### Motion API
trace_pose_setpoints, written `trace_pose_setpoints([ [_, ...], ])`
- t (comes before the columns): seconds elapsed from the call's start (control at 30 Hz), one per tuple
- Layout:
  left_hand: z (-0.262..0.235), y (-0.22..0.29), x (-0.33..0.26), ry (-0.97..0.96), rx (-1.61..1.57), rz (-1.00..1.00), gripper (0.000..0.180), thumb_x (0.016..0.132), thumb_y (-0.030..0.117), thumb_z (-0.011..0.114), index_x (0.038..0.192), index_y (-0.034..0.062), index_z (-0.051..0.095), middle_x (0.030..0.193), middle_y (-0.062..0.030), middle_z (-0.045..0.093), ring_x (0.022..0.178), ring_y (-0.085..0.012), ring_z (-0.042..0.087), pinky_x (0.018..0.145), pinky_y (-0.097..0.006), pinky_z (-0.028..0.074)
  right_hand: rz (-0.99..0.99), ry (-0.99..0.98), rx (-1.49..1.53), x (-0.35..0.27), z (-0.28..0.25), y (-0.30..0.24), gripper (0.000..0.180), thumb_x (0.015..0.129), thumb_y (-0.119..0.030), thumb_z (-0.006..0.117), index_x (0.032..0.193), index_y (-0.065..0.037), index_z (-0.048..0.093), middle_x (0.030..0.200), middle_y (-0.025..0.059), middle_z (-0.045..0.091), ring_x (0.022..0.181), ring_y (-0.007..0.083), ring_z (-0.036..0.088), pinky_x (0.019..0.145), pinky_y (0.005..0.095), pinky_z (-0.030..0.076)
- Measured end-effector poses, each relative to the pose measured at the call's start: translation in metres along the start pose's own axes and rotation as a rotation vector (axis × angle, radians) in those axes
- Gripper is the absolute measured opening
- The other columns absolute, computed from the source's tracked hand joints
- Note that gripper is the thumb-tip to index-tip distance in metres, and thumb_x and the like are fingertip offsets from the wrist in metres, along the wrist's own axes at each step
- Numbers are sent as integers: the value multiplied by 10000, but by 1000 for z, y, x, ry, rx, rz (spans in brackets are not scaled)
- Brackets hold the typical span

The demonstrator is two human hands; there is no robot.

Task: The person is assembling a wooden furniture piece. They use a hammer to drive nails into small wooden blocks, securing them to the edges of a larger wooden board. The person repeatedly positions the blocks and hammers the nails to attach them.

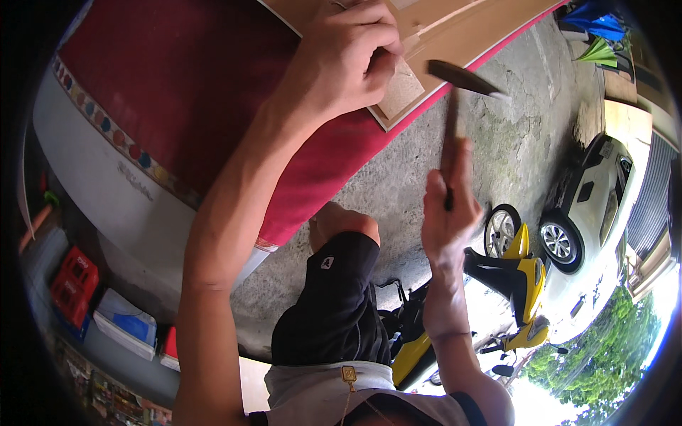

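My right hand (pixel 455 206) is wrapped round the handle of a hammer (pixel 452 135). The dark hammer head is raised just right of a brown wooden board (pixel 455 53), a little blurred. My left hand (pixel 359 60) rests on that board near its corner, fingers curled and pinched together. Whatever sits between those fingertips is hidden behind the hand. The board has a pale edge and a raised strip along it. It lies on a table covered with a dark red cloth (pixel 330 167), its corner close to the cloth's edge.
A cracked concrete floor (pixel 522 135) runs along the table's right. A yellow and black motorcycle (pixel 526 277) and a light-coloured car (pixel 593 206) stand beyond. Red crate (pixel 74 280) and blue-and-white box (pixel 126 323) lie at lower left. Green foliage (pixel 590 355) shows at lower right.
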State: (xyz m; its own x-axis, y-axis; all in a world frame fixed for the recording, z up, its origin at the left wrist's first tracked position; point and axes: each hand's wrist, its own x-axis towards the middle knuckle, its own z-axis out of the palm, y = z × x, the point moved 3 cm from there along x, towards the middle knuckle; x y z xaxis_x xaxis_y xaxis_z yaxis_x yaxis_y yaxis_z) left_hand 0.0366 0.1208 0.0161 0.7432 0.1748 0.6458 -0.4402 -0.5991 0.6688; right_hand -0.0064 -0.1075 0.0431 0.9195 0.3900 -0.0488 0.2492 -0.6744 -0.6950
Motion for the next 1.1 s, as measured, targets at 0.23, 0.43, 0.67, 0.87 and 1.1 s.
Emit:
trace_pose_setpoints([
  [0.23, -1, 4, 3, -13, 23, 0, 83, 690, -42, 622, 690, 17, 564, 752, -100, 543, 746, -291, 540, 741, -379, 431, -196, 53, -17, 1, 5, 7, 572, 872, 83, 545, 1413, 39, 364, 1158, 264, 625, 772, 158, 635, 707, 265, 504],
  [0.43, -2, 2, 3, -10, 23, 10, 70, 698, -28, 620, 688, 19, 569, 752, -103, 544, 748, -290, 544, 747, -382, 431, -171, 120, -13, -8, -7, 2, 567, 870, 78, 558, 1405, 44, 373, 1194, 264, 608, 995, 230, 655, 815, 302, 495],
  [0.67, -2, 3, 4, -11, 38, 2, 73, 692, -29, 621, 685, 22, 570, 749, -102, 547, 746, -290, 545, 748, -383, 430, -122, 96, 36, -5, -17, -15, 532, 887, 55, 549, 1394, 41, 390, 1233, 260, 584, 1128, 293, 600, 919, 328, 465],
  [0.87, -3, 1, 3, -4, -4, -8, 78, 686, -35, 619, 688, 21, 565, 743, -103, 541, 739, -292, 544, 739, -382, 428, -29, -125, -85, 10, -19, -32, 543, 885, 29, 575, 1403, -45, 429, 1131, 243, 640, 944, 269, 673, 785, 305, 500],
  [1.1, -3, -1, 1, 15, -20, -30, 72, 701, -54, 610, 724, 6, 578, 749, -116, 538, 734, -298, 552, 699, -383, 443, -13, -133, -20, 12, -13, -26, 540, 876, 48, 573, 1393, -40, 440, 1124, 262, 630, 1008, 322, 662, 785, 335, 514],
])
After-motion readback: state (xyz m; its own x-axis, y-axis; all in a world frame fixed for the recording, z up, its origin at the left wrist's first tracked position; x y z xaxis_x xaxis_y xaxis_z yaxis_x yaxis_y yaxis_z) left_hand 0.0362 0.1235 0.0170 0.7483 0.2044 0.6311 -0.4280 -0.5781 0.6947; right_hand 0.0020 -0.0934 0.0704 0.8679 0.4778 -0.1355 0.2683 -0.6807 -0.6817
